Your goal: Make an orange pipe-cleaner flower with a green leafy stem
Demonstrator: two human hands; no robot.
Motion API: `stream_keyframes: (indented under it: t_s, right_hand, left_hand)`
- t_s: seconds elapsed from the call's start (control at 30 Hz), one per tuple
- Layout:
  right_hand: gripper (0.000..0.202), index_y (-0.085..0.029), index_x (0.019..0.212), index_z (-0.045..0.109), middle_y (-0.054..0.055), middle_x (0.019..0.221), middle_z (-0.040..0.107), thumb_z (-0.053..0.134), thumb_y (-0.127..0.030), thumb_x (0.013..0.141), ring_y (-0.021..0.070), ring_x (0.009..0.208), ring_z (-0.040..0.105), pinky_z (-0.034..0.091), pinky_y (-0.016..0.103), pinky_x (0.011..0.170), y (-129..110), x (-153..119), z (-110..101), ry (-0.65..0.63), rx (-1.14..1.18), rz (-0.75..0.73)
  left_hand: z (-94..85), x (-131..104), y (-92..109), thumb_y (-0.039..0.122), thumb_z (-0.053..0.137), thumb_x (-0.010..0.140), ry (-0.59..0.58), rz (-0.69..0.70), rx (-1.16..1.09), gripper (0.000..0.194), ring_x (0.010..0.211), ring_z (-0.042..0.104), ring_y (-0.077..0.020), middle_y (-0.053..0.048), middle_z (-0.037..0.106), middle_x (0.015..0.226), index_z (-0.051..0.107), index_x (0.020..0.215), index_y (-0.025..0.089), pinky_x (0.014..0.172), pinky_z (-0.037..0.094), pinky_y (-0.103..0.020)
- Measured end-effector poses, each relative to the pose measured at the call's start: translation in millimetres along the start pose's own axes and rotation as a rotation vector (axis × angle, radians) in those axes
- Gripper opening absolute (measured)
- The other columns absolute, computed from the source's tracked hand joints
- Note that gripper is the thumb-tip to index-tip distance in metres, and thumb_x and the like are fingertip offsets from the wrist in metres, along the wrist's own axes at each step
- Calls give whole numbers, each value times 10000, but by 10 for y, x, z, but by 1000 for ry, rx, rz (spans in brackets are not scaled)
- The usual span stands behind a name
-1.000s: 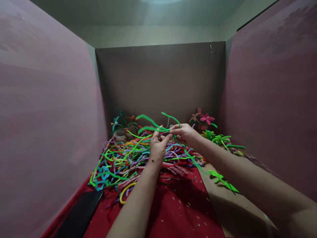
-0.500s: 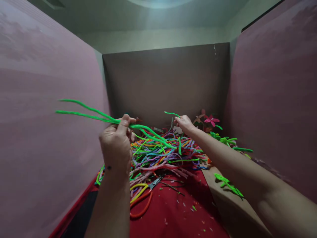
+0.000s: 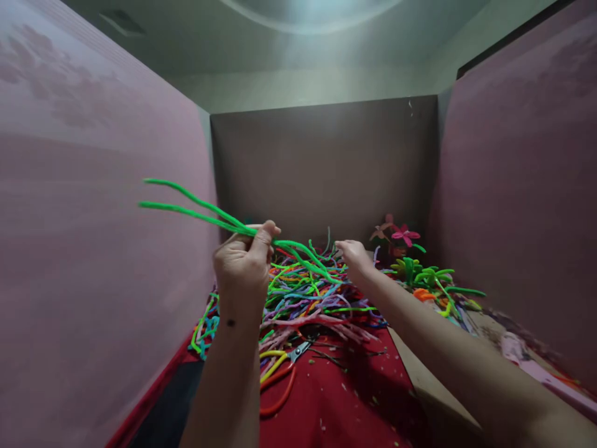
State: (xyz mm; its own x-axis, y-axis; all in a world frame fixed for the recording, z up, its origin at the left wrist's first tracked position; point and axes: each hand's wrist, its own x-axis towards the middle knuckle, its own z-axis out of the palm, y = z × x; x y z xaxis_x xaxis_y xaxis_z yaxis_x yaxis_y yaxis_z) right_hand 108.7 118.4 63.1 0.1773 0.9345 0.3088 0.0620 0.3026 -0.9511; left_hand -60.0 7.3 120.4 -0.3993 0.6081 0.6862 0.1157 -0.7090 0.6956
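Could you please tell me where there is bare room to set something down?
Mostly the red cloth between the scissors and the tan surface, though scraps dot it. Beyond, the pipe-cleaner pile is crowded, as is the right side around the green pipe-cleaner flowers.

The desk (image 3: pixel 347 379) is mostly covered by a red cloth (image 3: pixel 317 414). A tangled pile of multicoloured fuzzy stems (image 3: pixel 321 302) is spread over it, below and between the left hand (image 3: pixel 246 249) and right hand (image 3: pixel 354 258). Scissors (image 3: pixel 293 356) with yellow and orange-red handles are laid below and right of the left hand, with thin dark twigs (image 3: pixel 331 359) just beside them and tiny scraps strewn nearer. Right of the right hand, green fuzzy flowers (image 3: pixel 431 275), an orange piece (image 3: pixel 423 295) and a pink object (image 3: pixel 536 368) are set out.
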Motion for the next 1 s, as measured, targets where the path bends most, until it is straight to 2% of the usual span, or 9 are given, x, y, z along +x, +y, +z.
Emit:
stream_keyframes:
  t_s: [0.1,0.17,0.23,0.37,0.43,0.67,0.77,0.83,1.0]
  right_hand:
    - [266,-92,925,638,90,845,661,459,-284,877,161,743,630,507,305,693,-223,-388,-251,-191,89,24]
    - [278,-103,874,661,75,747,667,552,-351,810,152,663,629,494,281,633,-335,-651,-374,-458,215,63]
    - [258,-111,818,670,34,661,652,670,-344,707,110,555,589,457,235,557,-368,-860,-442,-558,283,85]
    - [242,-107,607,630,-15,449,576,728,-327,617,70,375,486,348,192,405,-204,-1067,-498,-508,276,175]
    - [248,-114,562,600,-13,414,566,724,-324,604,75,339,473,325,192,373,-71,-1117,-531,-504,304,244]
    - [180,-124,620,589,11,511,605,672,-283,627,92,421,534,410,202,430,245,-1248,-641,-498,415,375]
    - [160,-119,637,594,10,521,607,666,-262,632,81,410,526,391,189,421,347,-1261,-655,-457,455,393]
    - [147,-120,656,597,13,514,611,659,-251,634,86,398,528,360,184,397,406,-1265,-658,-422,471,412]
    - [127,-123,662,601,9,495,610,664,-216,602,111,432,553,379,207,436,440,-1289,-654,-365,497,446]
  left_hand:
    - [80,-50,-56,344,652,701,-194,-180,-75,208,361,367,-54,66,407,417,654,656,141,349,270,-197]
    - [177,-144,-118,356,650,696,-337,-306,-111,229,349,333,-46,75,385,400,650,652,131,352,255,-192]
    - [283,-285,-198,381,644,697,-462,-426,-122,267,345,307,-37,82,371,395,634,632,122,357,240,-188]
    - [422,-607,-367,374,691,648,-549,-543,-85,349,322,281,-23,83,360,359,511,475,131,337,177,-184]
    - [442,-736,-438,382,682,655,-578,-586,-102,352,310,297,-30,84,372,364,480,488,147,330,192,-184]
    - [427,-975,-595,380,656,695,-723,-707,-203,272,346,428,-61,47,482,442,556,636,135,362,289,-181]
    - [394,-1030,-623,315,673,687,-796,-741,-258,208,465,542,-98,1,583,579,613,752,127,478,405,-214]
    - [375,-1059,-638,251,687,672,-837,-768,-303,216,526,573,-110,-12,615,659,633,844,133,538,433,-229]
    - [383,-1117,-698,199,683,654,-787,-845,-325,186,533,554,-104,-15,601,664,668,823,123,489,418,-215]
